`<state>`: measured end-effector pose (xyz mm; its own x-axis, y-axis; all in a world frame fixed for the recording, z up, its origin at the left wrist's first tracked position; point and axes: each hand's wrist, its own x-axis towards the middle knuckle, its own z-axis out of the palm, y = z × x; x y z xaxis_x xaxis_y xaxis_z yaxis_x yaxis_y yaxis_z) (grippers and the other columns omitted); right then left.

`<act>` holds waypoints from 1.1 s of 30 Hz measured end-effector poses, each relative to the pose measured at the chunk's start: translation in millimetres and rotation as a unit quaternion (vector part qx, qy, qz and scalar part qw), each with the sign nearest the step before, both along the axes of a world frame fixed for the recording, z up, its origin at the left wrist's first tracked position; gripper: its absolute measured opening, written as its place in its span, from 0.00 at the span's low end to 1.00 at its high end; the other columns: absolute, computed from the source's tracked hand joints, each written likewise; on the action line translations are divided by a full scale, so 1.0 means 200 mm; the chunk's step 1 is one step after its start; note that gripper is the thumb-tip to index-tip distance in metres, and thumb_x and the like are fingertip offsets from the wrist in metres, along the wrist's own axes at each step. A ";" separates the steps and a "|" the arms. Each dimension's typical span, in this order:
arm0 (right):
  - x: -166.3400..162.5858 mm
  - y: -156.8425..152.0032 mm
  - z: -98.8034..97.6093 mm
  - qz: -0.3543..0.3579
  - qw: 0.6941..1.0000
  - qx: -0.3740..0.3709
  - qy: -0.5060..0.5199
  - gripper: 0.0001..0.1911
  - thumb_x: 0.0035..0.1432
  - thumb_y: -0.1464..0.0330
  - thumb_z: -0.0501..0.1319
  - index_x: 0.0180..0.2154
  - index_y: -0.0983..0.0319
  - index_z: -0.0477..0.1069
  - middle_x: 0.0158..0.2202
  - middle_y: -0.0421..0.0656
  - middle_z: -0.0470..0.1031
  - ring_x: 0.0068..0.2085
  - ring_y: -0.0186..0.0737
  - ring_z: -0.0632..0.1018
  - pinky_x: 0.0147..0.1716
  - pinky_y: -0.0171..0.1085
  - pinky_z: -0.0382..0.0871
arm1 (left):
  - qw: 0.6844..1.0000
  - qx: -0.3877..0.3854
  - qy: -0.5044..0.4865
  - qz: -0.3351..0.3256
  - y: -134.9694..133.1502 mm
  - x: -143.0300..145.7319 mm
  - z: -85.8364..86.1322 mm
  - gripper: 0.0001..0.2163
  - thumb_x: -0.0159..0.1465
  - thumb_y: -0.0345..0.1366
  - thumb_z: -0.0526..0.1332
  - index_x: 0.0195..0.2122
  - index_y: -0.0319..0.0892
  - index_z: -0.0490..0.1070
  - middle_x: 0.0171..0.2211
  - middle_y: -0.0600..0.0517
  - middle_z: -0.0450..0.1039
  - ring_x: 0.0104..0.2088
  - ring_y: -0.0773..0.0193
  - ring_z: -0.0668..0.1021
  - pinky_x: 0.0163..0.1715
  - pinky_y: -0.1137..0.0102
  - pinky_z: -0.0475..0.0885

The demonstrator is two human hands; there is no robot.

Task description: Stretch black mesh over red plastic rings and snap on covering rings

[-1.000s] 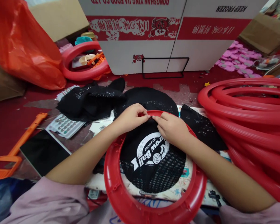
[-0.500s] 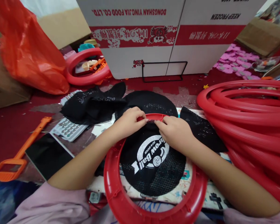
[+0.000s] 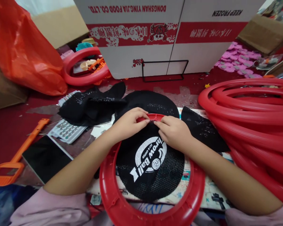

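A red plastic ring [image 3: 113, 201] is seen lying on the worktop [image 3: 9, 125] directly in front of the person, and a black mesh disc [image 3: 155, 175] printed with "Throw Ball" is spread inside it. The far edge of the mesh is pinched against the ring's far rim by both hands. The left hand [image 3: 129, 121] is placed on the left of that spot, its fingers [image 3: 142, 117] drawn narrow and closed on the mesh edge. The right hand [image 3: 173, 131] is set just beside it, its fingers [image 3: 161, 124] likewise closed on the mesh; the fingertips of the two hands are almost touching.

More black mesh pieces [image 3: 89, 105] are heaped beyond the ring. A stack of red rings [image 3: 250, 116] is piled at the right. At the left, a calculator [image 3: 66, 130], a dark-screened phone [image 3: 46, 157] and an orange tool [image 3: 16, 157] are laid out, with an orange plastic bag [image 3: 25, 56] behind them. A printed carton [image 3: 143, 59] is stood at the back.
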<state>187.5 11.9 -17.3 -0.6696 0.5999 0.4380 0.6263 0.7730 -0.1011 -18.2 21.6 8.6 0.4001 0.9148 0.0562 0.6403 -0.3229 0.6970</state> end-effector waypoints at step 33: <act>-0.02 -0.01 0.00 -0.064 0.992 0.054 -0.091 0.13 0.61 0.72 0.54 0.42 0.62 0.75 0.29 0.45 0.70 0.30 0.39 0.64 0.30 0.38 0.50 | 0.998 0.016 0.013 0.064 0.01 0.04 -0.05 0.10 0.60 0.35 0.58 0.22 0.40 0.68 0.36 0.49 0.69 0.37 0.61 0.74 0.42 0.62 0.70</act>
<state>182.6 10.1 -16.7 -0.6641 0.6417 0.3837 0.7210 0.6854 0.1018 -11.1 23.6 -1.9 0.2823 0.9562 0.0768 0.6956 -0.2592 0.6701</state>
